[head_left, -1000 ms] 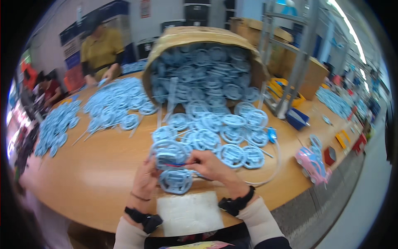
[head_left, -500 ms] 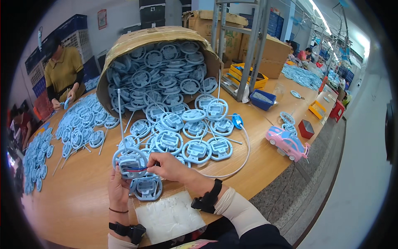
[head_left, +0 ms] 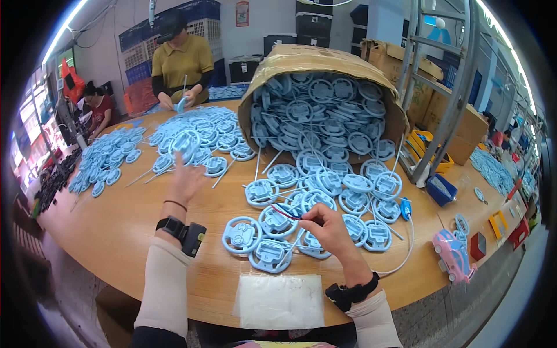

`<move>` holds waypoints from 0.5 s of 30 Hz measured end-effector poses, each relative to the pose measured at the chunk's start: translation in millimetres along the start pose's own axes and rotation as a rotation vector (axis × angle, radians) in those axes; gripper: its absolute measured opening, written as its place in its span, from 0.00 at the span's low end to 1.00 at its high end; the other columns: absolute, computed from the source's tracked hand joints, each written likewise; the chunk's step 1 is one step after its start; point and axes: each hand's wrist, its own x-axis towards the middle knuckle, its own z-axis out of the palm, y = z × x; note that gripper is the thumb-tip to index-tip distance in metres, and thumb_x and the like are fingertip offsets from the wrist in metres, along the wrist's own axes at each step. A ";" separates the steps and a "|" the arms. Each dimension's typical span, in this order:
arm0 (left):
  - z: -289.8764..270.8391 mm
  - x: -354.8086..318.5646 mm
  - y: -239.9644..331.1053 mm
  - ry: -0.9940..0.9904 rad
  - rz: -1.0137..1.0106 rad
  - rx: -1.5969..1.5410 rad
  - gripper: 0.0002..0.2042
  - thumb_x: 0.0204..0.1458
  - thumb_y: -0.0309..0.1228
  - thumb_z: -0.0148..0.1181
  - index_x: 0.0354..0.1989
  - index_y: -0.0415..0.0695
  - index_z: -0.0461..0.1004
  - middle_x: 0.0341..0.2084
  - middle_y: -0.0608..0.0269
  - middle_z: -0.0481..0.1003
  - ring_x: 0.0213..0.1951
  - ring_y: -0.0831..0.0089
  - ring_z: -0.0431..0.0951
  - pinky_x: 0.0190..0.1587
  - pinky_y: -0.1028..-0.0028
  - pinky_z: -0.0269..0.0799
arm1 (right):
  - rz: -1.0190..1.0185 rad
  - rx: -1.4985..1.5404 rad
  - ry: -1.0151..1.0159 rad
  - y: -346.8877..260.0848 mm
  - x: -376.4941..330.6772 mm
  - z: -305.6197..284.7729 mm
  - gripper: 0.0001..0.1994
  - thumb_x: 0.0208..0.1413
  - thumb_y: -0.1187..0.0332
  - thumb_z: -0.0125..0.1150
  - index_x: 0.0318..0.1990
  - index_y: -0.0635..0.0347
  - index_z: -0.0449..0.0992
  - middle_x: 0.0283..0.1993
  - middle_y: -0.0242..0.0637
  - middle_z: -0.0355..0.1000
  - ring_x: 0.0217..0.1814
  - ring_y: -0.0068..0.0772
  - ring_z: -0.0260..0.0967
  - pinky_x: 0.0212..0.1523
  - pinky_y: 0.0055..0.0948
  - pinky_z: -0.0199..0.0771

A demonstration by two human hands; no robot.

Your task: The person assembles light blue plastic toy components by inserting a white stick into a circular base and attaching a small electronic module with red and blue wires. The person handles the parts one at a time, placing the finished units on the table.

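Visibly, red and dark wires (head_left: 286, 214) jut leftward from the right hand (head_left: 326, 228).

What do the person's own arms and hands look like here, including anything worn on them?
The left hand and right hand are bare. Each forearm has a cream sleeve, with dark cloth at the lower end of the left one. Each wrist has a black strap with a boxy dark device. A thin dark cord circles the left wrist.
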 end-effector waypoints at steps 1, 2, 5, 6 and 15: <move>9.5 -3.3 6.9 -0.070 -0.201 0.056 0.27 0.51 0.51 0.50 0.49 0.38 0.66 0.43 0.57 0.70 0.42 0.66 0.70 0.49 0.62 0.65 | -0.003 0.015 0.002 -2.8 1.6 1.3 0.05 0.47 0.75 0.61 0.29 0.63 0.70 0.24 0.28 0.68 0.25 0.14 0.62 0.25 0.16 0.61; 39.5 -15.1 1.2 -0.022 -0.239 0.495 0.32 0.48 0.55 0.51 0.51 0.38 0.63 0.45 0.54 0.68 0.46 0.61 0.68 0.51 0.59 0.61 | -0.001 0.015 -0.004 -3.2 2.6 0.8 0.05 0.47 0.74 0.61 0.29 0.63 0.70 0.23 0.27 0.68 0.25 0.13 0.62 0.25 0.16 0.61; 100.7 -55.9 -54.0 -0.230 -0.046 1.719 0.38 0.40 0.56 0.58 0.54 0.39 0.60 0.52 0.48 0.62 0.55 0.52 0.60 0.56 0.54 0.55 | 0.010 -0.014 0.040 0.3 -6.3 -11.9 0.05 0.47 0.74 0.61 0.29 0.63 0.70 0.23 0.26 0.67 0.24 0.13 0.60 0.24 0.15 0.60; 111.3 -83.2 -55.7 -0.385 0.202 1.831 0.37 0.38 0.52 0.61 0.54 0.39 0.60 0.53 0.48 0.60 0.56 0.53 0.58 0.56 0.56 0.55 | 0.015 -0.008 0.031 -0.9 -4.8 -10.0 0.05 0.47 0.74 0.61 0.29 0.63 0.70 0.22 0.26 0.67 0.24 0.13 0.60 0.24 0.15 0.60; 91.1 -134.7 -49.5 -0.192 0.305 1.543 0.16 0.46 0.30 0.57 0.45 0.40 0.68 0.36 0.52 0.72 0.36 0.58 0.73 0.40 0.68 0.70 | 0.002 -0.009 -0.015 -7.4 -5.6 -0.5 0.06 0.47 0.74 0.61 0.29 0.64 0.70 0.23 0.28 0.69 0.24 0.14 0.63 0.24 0.16 0.61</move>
